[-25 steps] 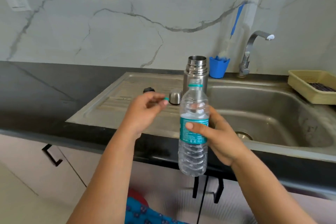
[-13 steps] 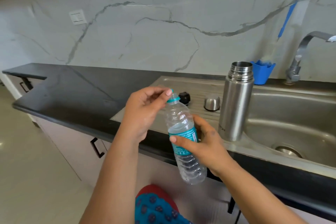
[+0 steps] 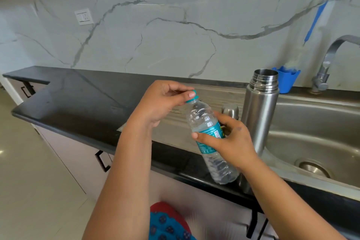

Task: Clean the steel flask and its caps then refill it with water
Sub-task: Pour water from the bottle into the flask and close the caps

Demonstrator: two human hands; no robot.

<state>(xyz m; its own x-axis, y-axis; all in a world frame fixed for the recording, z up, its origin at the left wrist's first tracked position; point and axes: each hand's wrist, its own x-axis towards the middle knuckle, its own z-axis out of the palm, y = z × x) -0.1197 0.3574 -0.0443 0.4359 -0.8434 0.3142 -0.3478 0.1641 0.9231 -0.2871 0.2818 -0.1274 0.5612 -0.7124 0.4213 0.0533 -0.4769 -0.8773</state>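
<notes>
Head view, one frame.

Item: left hand (image 3: 162, 101), centre of the frame. Its grip is closed on the teal cap (image 3: 192, 98), thumb and fingertips pinching it at the neck of the plastic water bottle (image 3: 211, 142).

Item: right hand (image 3: 231, 143), right of centre. Its grip is wrapped round the bottle's teal label, thumb across the front. The bottle tilts, neck toward the upper left, base toward the lower right, held in the air over the front edge of the black table (image 3: 78, 93). Some water shows inside; the level cannot be judged.

Item: steel flask (image 3: 260, 109), upright and uncapped, standing on the steel drainboard (image 3: 214, 91) just left of the sink (image 3: 321, 128), right of the bottle and apart from both hands.

Item: steel cap (image 3: 229, 109), on the drainboard just left of the flask, partly hidden behind the bottle and right-hand fingers.

Item: blue cup (image 3: 286, 81), behind the flask against the marble wall (image 3: 175, 25), upper right.

Item: tap (image 3: 327, 64), far right edge, spout cut off by the frame.

Item: wall switch (image 3: 84, 16), upper left.

Item: cabinet fronts with dark handles (image 3: 102, 160), below the table.
</notes>
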